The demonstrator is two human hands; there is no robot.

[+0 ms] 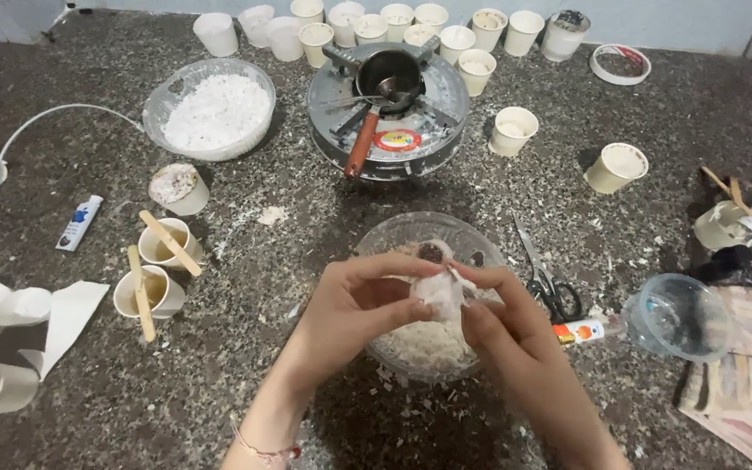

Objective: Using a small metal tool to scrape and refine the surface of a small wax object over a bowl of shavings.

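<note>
A small white lump (439, 294) is pinched between both hands, right over the glass bowl (393, 235) of white flakes. The left hand (354, 309) is closed on its left side, thumb and forefinger pressed to it; the right hand (506, 318) is clamped on the right, fingertips curled in. The lump is held roughly upright, its long axis running towards and away from the body, a dark-speckled end pointed away towards the stove (391, 113). Scissors (546, 277) are seen just right of the bowl, a glue tube (580, 331) beside them. Two cups with wooden sticks (157, 270) are set well to the left.
</note>
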